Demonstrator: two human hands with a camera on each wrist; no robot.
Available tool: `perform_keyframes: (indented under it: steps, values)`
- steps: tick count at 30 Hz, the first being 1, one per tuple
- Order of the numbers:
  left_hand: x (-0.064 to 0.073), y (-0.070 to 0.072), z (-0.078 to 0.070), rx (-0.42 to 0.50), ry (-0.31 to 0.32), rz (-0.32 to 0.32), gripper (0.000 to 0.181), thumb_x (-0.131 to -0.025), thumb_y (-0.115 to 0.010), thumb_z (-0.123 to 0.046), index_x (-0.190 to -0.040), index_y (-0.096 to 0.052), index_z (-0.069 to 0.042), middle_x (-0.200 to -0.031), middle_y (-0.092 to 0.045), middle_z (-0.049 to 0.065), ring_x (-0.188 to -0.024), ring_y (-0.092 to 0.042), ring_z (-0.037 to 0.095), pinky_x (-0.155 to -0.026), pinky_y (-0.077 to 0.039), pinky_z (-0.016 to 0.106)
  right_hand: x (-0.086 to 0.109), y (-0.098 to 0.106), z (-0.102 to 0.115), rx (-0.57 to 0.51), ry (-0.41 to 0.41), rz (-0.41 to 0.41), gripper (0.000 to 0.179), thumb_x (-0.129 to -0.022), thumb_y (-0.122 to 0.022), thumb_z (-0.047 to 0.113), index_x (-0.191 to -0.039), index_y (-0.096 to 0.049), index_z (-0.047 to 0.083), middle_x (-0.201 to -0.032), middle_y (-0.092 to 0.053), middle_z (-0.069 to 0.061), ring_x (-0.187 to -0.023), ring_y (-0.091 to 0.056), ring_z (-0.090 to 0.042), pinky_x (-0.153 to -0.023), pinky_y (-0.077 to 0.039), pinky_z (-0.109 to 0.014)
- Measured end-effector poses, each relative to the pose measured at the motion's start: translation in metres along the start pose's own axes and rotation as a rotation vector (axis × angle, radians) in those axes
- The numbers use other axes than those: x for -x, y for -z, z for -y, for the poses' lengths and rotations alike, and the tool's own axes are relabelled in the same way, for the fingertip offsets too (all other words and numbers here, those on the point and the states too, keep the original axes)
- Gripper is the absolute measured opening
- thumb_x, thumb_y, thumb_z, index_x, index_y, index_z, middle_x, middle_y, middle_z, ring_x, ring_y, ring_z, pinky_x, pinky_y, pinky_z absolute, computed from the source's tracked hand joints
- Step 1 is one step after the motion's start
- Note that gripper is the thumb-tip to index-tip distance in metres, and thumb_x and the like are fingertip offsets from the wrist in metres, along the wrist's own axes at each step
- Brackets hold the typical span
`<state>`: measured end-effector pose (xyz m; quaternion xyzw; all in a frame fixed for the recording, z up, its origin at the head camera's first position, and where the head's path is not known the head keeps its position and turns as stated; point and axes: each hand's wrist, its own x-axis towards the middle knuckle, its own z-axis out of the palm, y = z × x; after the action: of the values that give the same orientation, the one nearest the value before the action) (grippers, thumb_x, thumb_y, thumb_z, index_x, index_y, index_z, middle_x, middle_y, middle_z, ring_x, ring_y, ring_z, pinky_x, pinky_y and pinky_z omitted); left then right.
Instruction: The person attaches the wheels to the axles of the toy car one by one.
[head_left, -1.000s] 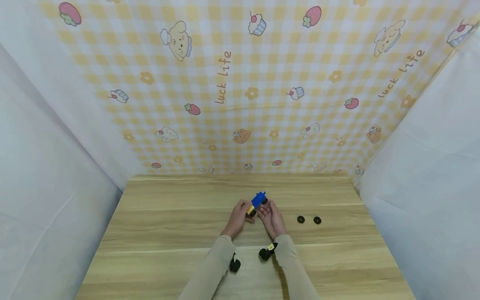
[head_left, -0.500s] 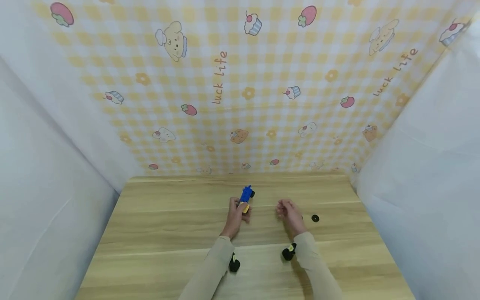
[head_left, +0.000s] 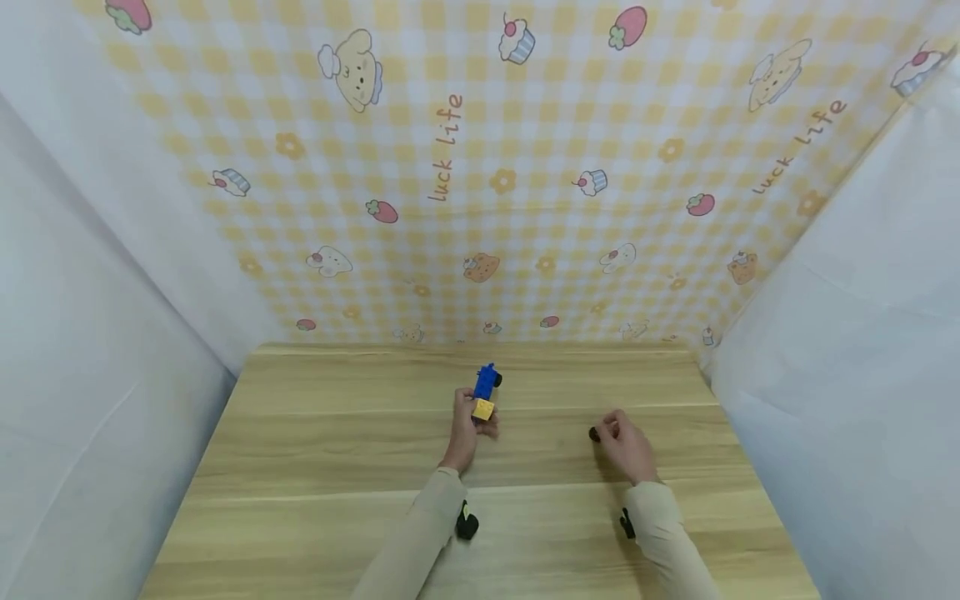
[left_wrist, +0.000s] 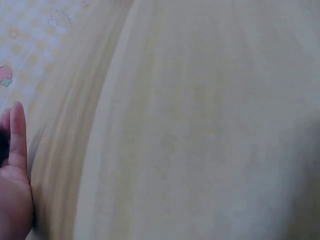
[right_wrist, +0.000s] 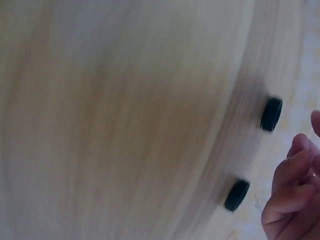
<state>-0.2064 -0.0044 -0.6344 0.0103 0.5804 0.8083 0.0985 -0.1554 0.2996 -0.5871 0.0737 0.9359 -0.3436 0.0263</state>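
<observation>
My left hand (head_left: pixel 462 433) grips a small toy car (head_left: pixel 486 383) with a blue body, a yellow block at its near end and a black wheel showing at its far right. In the left wrist view the left hand (left_wrist: pixel 15 190) appears only at the edge, beside a dark piece. My right hand (head_left: pixel 630 447) is over the right part of the table, next to a black tire (head_left: pixel 594 434). The right wrist view shows two black tires, an upper tire (right_wrist: pixel 271 114) and a lower tire (right_wrist: pixel 237 195), beside loosely curled fingers (right_wrist: pixel 287 200) that hold neither.
The wooden table (head_left: pixel 337 433) runs back to a yellow checked cloth (head_left: pixel 450 233) with cartoon prints. White sheets hang at the left (head_left: pixel 82 400) and right (head_left: pixel 840 350). A black wrist device (head_left: pixel 467 523) is worn on the left forearm.
My right hand has left the toy car and moved right to the tires, covering one in the head view. The left hand has carried the car slightly left and away from me.
</observation>
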Motion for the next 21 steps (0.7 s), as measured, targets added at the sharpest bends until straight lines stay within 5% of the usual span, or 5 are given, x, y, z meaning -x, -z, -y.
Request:
perform_keyframes:
  steps: [6, 14, 21]
  values:
    - [-0.001, -0.005, 0.004, 0.025, -0.034, -0.077, 0.025, -0.106, -0.025, -0.023, -0.125, -0.032, -0.008, -0.107, -0.059, 0.03, -0.075, -0.064, 0.021, -0.062, -0.06, 0.035, 0.004, 0.005, -0.006, 0.068, 0.006, 0.064, 0.043, -0.1, -0.058, 0.037, -0.124, -0.054, 0.002, -0.092, -0.068, -0.012, -0.069, -0.059, -0.019, -0.058, -0.046, -0.033]
    - [0.0, -0.006, 0.006, -0.052, 0.001, -0.104, 0.033, -0.107, -0.041, -0.023, -0.135, -0.033, -0.007, -0.115, -0.052, 0.015, -0.083, -0.066, 0.025, -0.066, -0.061, 0.036, 0.005, -0.007, -0.012, 0.169, 0.024, 0.098, 0.042, -0.098, -0.062, 0.035, -0.121, -0.057, 0.0, -0.088, -0.07, -0.007, -0.067, -0.061, -0.015, -0.055, -0.047, -0.032]
    - [0.005, -0.005, -0.01, -0.031, 0.009, -0.04, 0.057, -0.103, -0.056, -0.025, -0.147, -0.023, -0.007, -0.118, -0.057, 0.014, -0.088, -0.07, 0.033, -0.076, -0.06, 0.05, 0.004, -0.01, -0.011, 0.119, 0.003, 0.075, 0.033, -0.095, -0.066, 0.033, -0.105, -0.054, 0.005, -0.079, -0.059, -0.006, -0.059, -0.049, -0.017, -0.052, -0.037, -0.03]
